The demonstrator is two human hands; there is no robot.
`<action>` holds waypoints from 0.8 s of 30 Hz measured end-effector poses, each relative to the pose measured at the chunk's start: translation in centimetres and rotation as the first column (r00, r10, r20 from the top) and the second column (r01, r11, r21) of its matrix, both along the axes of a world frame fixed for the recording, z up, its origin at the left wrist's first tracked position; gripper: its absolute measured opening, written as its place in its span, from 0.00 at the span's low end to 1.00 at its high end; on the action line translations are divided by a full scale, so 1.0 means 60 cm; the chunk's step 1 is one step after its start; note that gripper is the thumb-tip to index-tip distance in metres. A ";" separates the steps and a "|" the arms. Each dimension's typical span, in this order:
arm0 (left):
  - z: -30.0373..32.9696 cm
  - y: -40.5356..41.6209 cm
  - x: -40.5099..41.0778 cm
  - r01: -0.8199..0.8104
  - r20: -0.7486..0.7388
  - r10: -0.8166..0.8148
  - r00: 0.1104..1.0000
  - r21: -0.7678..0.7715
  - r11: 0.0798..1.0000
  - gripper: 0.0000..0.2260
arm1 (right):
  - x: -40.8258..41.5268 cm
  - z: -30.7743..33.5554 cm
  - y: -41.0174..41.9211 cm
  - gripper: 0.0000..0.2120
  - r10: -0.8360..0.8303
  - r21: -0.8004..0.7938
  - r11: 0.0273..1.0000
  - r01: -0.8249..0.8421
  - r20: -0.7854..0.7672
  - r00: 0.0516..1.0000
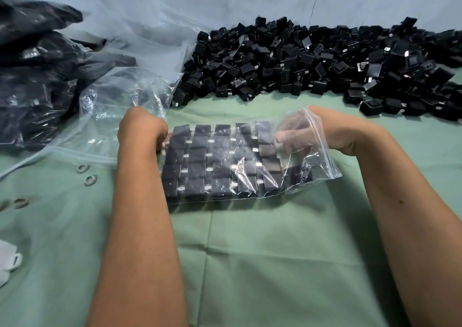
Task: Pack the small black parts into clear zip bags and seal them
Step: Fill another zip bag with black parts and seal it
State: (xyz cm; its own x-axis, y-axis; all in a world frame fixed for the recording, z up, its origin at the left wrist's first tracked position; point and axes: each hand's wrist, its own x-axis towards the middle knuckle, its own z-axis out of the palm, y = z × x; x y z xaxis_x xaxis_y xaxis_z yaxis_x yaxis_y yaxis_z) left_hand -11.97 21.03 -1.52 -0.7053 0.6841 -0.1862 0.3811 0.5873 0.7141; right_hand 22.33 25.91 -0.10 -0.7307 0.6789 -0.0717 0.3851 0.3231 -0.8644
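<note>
Now | crinkly clear zip bag (250,166) | boxy black parts (200,159) in rows

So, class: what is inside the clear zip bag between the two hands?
The zip bag holds black parts packed in neat rows, plus the right hand's fingers at its open end. Any layer beneath the top parts is hidden.

No legible text, labels, brands or numbers anywhere: none on the clear zip bag (250,161) at centre frame, none on the loose black parts (312,64) heaped across the upper right, none on the green cloth (250,251) below.
</note>
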 end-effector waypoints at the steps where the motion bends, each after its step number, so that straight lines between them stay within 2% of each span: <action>1: -0.002 0.002 -0.003 -0.010 -0.024 0.010 1.000 0.002 1.000 0.09 | -0.004 -0.002 0.001 0.12 -0.017 0.021 1.000 0.018 -0.023 1.000; 4: -0.003 0.002 -0.006 -0.071 -0.138 0.073 0.988 0.018 0.997 0.11 | -0.020 -0.011 0.003 0.09 -0.057 0.060 0.996 0.064 -0.100 0.993; 8: -0.003 -0.002 -0.008 -0.132 -0.172 0.147 0.974 0.097 0.987 0.12 | -0.037 -0.021 -0.003 0.07 -0.087 0.037 0.995 0.094 -0.155 0.984; 12: 0.001 -0.012 0.012 -0.167 -0.225 0.204 0.953 0.176 0.970 0.11 | -0.029 -0.017 -0.002 0.03 -0.070 0.038 0.997 0.070 -0.009 0.998; 15: 0.012 -0.014 0.039 -0.103 -0.293 0.183 0.939 0.269 0.958 0.11 | -0.020 -0.009 -0.004 0.12 0.011 0.032 0.999 -0.015 0.135 0.991; 17: 0.020 -0.005 0.063 -0.039 -0.318 0.148 0.936 0.324 0.945 0.09 | -0.018 -0.004 -0.008 0.14 0.067 -0.002 0.998 -0.069 0.218 0.974; 19: 0.021 0.008 0.094 0.078 -0.319 0.032 0.947 0.326 0.942 0.05 | -0.019 -0.001 -0.006 0.15 0.080 -0.025 0.997 -0.076 0.268 0.960; 22: 0.009 0.026 0.144 0.263 -0.355 -0.163 0.921 0.255 0.930 0.02 | -0.024 0.002 -0.008 0.19 0.083 -0.057 0.996 -0.068 0.303 0.949; 24: -0.003 0.033 0.170 0.340 -0.394 -0.241 0.887 0.206 0.918 0.05 | -0.025 -0.001 -0.010 0.20 0.077 -0.086 0.995 -0.053 0.297 0.952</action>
